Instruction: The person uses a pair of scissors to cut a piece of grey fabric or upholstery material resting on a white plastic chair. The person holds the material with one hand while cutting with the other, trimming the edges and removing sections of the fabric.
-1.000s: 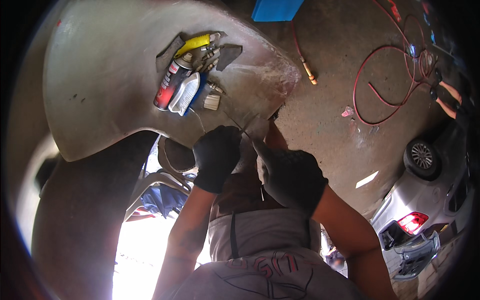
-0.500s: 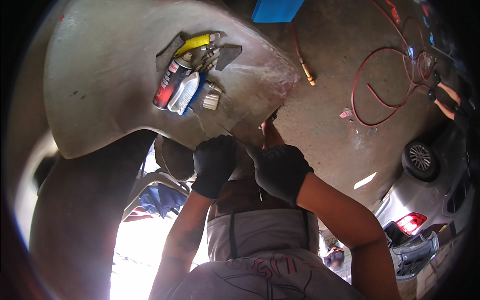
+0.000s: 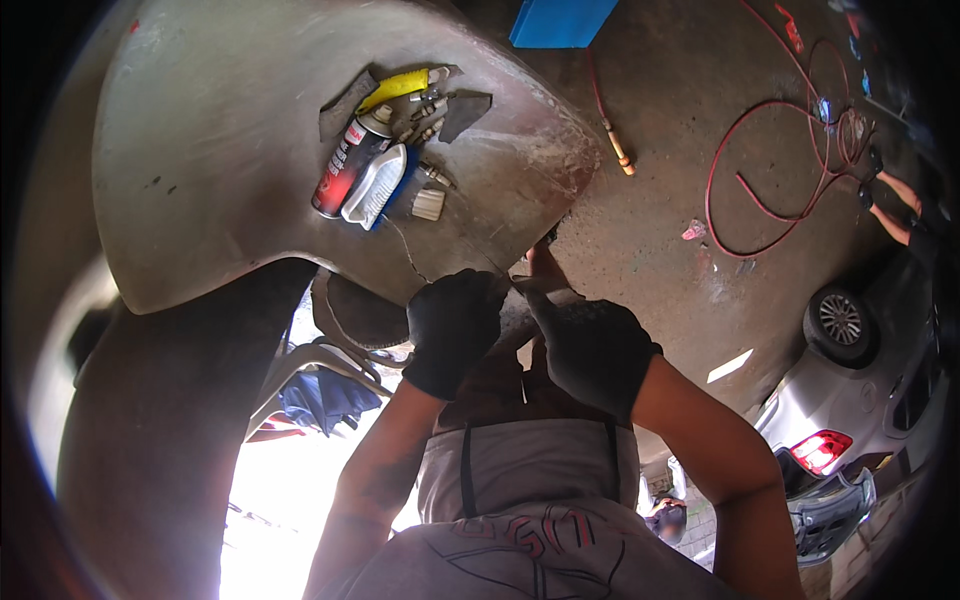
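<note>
My left hand (image 3: 455,330), in a black glove, is closed at the near edge of a broad grey curved panel (image 3: 230,180). My right hand (image 3: 592,350), gloved the same, sits just to its right with fingers pinched and the fingertips close to the left hand's. A thin dark piece shows between the two hands; its kind is too small to make out. Beyond the hands on the panel lie a red and black spray can (image 3: 348,165), a white brush with blue bristles (image 3: 375,188) and a cream ribbed cap (image 3: 428,205).
Also on the panel are a yellow-handled tool (image 3: 395,88), several small metal parts (image 3: 432,120) and dark grey scraps (image 3: 465,115). A red hose (image 3: 712,160) coils on the floor at right. Past it stands a silver car (image 3: 800,420). Another person's legs (image 3: 895,200) show at far right.
Both hands have shifted slightly to the right, and the right hand also a little nearer to me. The thin dark piece shows less. The things on the panel stay put.
</note>
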Demonstrator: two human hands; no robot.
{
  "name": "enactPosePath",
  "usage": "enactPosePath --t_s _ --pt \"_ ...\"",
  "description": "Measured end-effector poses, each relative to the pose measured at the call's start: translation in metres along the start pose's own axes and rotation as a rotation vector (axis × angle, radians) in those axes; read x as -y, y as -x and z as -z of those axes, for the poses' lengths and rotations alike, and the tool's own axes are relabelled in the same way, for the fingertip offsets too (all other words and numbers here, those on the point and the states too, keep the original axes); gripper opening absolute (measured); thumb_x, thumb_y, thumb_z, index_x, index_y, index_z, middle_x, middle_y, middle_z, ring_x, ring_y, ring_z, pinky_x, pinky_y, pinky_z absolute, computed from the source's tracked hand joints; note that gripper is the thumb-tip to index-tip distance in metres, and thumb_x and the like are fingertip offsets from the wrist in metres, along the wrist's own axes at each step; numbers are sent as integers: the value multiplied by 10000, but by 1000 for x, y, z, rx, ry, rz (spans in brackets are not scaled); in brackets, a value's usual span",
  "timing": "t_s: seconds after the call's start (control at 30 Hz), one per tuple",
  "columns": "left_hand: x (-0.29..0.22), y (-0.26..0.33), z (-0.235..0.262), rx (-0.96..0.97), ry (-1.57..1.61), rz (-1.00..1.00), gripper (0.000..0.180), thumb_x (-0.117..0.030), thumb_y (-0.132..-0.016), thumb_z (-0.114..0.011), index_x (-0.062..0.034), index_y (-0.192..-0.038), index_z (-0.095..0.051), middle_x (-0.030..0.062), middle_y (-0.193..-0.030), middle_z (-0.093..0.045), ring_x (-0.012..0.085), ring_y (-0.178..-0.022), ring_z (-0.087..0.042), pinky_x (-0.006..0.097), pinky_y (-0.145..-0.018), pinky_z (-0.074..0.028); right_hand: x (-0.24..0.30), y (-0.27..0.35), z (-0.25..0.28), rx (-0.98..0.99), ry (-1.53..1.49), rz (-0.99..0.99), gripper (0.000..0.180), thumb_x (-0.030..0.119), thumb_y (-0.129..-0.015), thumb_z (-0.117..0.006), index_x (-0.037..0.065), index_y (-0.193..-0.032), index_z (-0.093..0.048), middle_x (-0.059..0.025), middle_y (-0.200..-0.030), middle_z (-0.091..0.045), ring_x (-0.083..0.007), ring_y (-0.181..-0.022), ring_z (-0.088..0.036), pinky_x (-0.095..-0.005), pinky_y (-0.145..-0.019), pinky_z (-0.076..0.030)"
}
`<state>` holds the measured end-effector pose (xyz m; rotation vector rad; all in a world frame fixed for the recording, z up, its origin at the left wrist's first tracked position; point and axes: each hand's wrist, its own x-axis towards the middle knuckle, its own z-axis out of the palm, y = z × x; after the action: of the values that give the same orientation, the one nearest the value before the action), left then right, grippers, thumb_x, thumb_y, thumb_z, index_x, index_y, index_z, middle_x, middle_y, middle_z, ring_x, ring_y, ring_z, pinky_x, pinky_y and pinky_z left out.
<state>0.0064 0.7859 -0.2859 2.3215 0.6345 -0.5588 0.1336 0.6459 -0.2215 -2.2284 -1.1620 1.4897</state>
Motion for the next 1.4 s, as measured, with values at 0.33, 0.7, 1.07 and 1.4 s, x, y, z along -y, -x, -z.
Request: enactPosePath --t_s 0.33,0.7,1.07,1.4 --pt "-6 -2 -8 196 -158 -75 161 -283 -863 -627 -133 -833 -679 85 -768 -666 298 -706 -671 435 -601 -524 -3 12 -13 91 208 -23 546 131 -843 -573 -32 -1360 -506 -140 -720 -683 -276 -607 -673 -407 -583 -538" --pt "-16 3 3 305 -233 36 175 -294 -829 -640 -126 -848 -689 104 -755 -680 302 -729 -685 442 -595 -524 -17 -23 -41 223 357 80 466 161 -869 -570 9 -1310 -568 -109 -701 -690 -258 -636 -699 -412 -564 -544" --pt "11 -12 -1 232 -134 -17 156 -301 -808 -656 -176 -852 -738 81 -776 -694 282 -750 -690 436 -635 -536 -5 7 -1 154 319 11 545 139 -853 -557 -19 -1371 -494 -119 -711 -656 -248 -609 -670 -408 -536 -526" --pt "-5 -6 7 213 -234 -140 193 -277 -828 -636 -101 -801 -710 80 -699 -668 252 -667 -689 397 -562 -499 -12 -7 -9 218 709 124 454 171 -873 -574 -7 -1289 -534 -52 -756 -643 -185 -685 -658 -362 -527 -492"
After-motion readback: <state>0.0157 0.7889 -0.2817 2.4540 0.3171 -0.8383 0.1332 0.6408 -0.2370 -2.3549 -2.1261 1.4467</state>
